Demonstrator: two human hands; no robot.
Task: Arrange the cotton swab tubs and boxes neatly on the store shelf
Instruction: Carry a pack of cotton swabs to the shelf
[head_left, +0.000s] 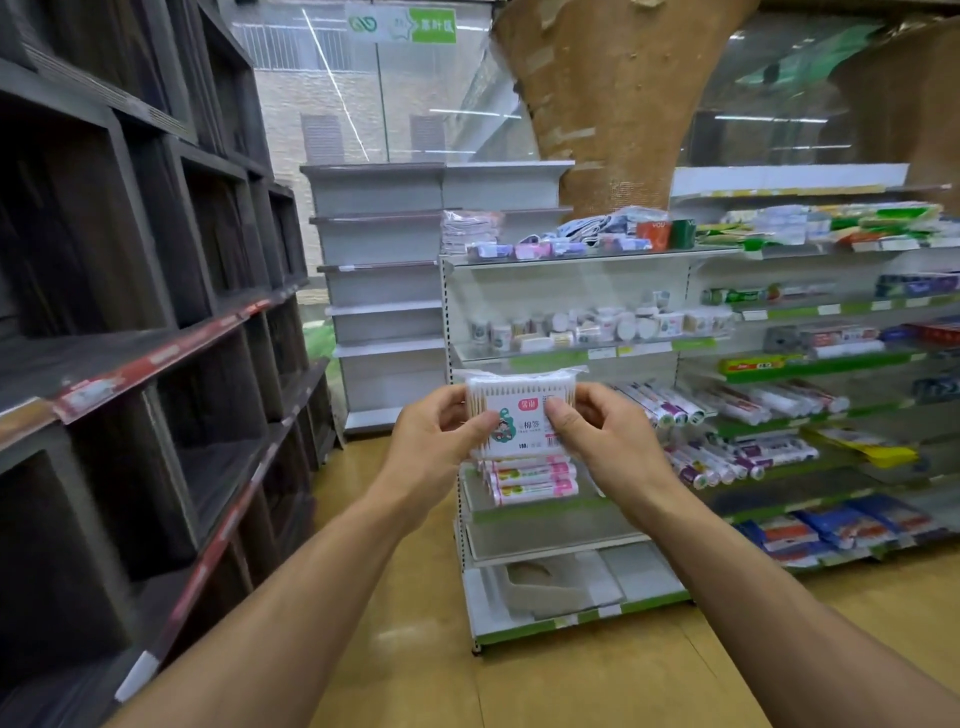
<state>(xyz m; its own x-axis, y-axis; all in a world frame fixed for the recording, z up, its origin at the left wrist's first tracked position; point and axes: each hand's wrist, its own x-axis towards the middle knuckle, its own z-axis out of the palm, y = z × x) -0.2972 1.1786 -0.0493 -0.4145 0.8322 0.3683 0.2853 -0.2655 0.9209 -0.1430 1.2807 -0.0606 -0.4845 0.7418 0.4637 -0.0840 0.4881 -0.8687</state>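
While both hands pinch it, the swab box (521, 415) faces the camera, long axis level.

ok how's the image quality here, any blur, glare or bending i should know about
Head view: the cotton swab box held by the left hand and right hand is sharp enough to show its label; the swab tubs on the white shelf are soft. Wide-angle bending curves the dark shelving. Ceiling lights reflect as streaks in the window glass.
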